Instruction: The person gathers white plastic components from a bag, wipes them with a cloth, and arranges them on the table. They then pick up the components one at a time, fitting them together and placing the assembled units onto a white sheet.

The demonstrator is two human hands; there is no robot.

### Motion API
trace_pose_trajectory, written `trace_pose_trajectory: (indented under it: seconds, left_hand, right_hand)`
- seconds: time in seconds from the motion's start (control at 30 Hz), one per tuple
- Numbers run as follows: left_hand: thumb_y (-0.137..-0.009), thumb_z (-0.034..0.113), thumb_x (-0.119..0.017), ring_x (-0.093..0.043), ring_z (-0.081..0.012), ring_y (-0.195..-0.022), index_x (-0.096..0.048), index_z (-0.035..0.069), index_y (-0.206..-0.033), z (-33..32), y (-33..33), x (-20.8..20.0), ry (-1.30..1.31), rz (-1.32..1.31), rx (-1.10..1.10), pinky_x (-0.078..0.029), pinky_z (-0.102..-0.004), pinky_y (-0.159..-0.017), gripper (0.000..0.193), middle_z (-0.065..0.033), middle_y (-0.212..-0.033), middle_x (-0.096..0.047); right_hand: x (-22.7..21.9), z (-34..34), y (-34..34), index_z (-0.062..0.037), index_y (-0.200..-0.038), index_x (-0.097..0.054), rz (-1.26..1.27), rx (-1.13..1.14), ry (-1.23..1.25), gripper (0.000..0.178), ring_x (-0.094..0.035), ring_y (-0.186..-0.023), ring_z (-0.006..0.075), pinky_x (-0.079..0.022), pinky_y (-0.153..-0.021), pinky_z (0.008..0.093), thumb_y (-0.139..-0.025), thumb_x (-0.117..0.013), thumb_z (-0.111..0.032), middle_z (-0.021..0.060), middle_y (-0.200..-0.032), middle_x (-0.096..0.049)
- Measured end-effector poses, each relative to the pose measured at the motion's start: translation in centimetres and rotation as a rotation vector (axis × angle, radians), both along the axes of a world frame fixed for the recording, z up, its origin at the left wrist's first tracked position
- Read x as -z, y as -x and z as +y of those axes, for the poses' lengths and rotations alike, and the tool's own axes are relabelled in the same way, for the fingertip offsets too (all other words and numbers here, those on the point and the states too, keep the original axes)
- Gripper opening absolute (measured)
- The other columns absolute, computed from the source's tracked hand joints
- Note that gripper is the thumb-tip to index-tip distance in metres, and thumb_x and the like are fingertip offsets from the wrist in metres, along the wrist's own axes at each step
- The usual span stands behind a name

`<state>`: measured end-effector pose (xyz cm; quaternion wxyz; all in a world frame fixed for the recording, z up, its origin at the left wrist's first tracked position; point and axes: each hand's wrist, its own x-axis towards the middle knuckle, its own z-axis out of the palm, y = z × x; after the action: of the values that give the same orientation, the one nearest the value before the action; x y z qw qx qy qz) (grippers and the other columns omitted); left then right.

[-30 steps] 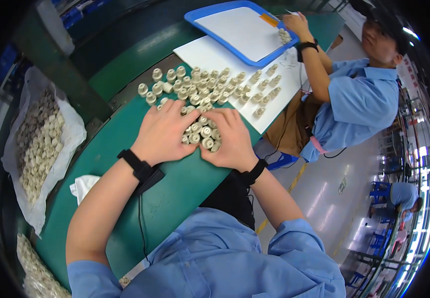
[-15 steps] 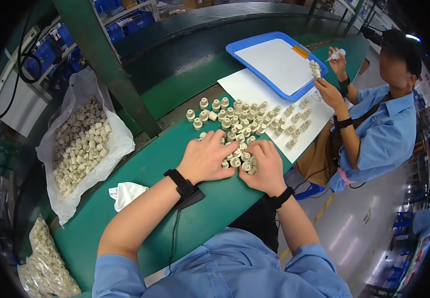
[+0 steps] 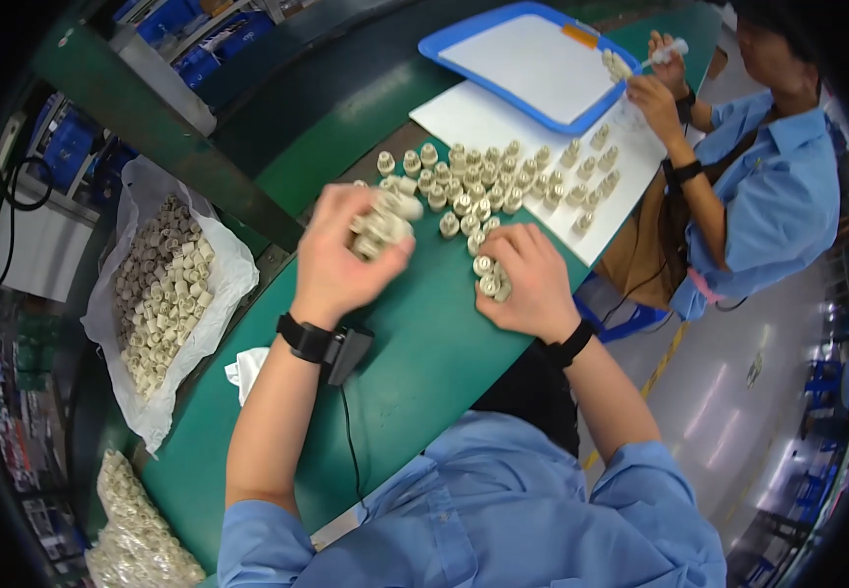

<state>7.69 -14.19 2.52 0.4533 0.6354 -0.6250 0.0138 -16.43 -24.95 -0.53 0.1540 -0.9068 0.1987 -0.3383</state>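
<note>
My left hand is raised over the green bench, its fingers curled round a clump of cream stepped plastic caps, slightly blurred. On the bench to its right, my right hand cups several more of these caps with bent fingers; its palm side is hidden. Beyond both hands, a crowded group of the same caps stands mostly upright, partly on the bench and partly on a white sheet.
A white-lined bag of cream pieces lies left, a clear bag of pieces lower left. A white cloth rests near my left forearm, whose black wristband trails a cord. Far right, a co-worker's hands work beside a blue tray.
My left hand has moved left and up, away from my right hand, carrying a clump of caps. My right hand stays around its caps. The view has shifted a little.
</note>
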Motion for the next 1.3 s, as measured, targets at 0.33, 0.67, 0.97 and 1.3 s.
trace_pose_trajectory:
  seconds: [0.33,0.67,0.97,1.3]
  left_hand:
    - [-0.096,0.034,-0.059,-0.064,-0.0186,-0.078,-0.059,0.005,-0.121,6.1,-4.1,-3.1,0.059,0.855,-0.058,-0.053,-0.0292,-0.06,0.038,-0.01,-0.094,-0.064]
    - [-0.098,0.046,-0.046,-0.064,-0.0214,-0.074,-0.059,0.008,-0.114,12.9,-9.3,-1.9,0.19,1.301,-0.197,-0.052,-0.0322,-0.046,0.044,-0.0115,-0.094,-0.065]
    - [-0.099,0.048,-0.044,-0.067,-0.0337,-0.092,-0.058,0.012,-0.129,22.8,-29.3,-0.9,0.148,0.878,-0.796,-0.057,-0.044,-0.063,0.049,-0.0169,-0.111,-0.067]
    - [-0.096,0.047,-0.056,-0.04,-0.0468,-0.137,-0.042,0.016,-0.151,15.9,-13.9,-2.8,-0.338,-0.604,-1.098,-0.043,-0.0505,-0.107,0.065,-0.0282,-0.156,-0.027]
  right_hand:
    - [0.5,-0.4,0.8,-0.0103,-0.096,-0.06,0.0,0.007,-0.004,0.036,-0.059,-0.093,0.027,-0.05,-0.079,0.0365,-0.063,-0.075,-0.008,0.0045,-0.103,-0.059]
    - [1.1,0.1,0.1,-0.0104,-0.097,-0.061,0.011,0.023,0.045,0.036,-0.059,-0.093,0.0257,-0.051,-0.08,0.036,-0.064,-0.076,-0.008,0.0034,-0.104,-0.06]
    - [1.2,0.2,-0.5,-0.0106,-0.098,-0.062,-0.008,0.0,0.101,0.036,-0.059,-0.095,0.0259,-0.051,-0.08,0.0366,-0.065,-0.076,-0.01,0.0031,-0.105,-0.06]
    - [1.8,-0.4,0.5,-0.01,-0.098,-0.063,0.004,0.001,0.095,0.035,-0.06,-0.097,0.0266,-0.051,-0.082,0.0374,-0.066,-0.076,-0.008,0.0045,-0.106,-0.061]
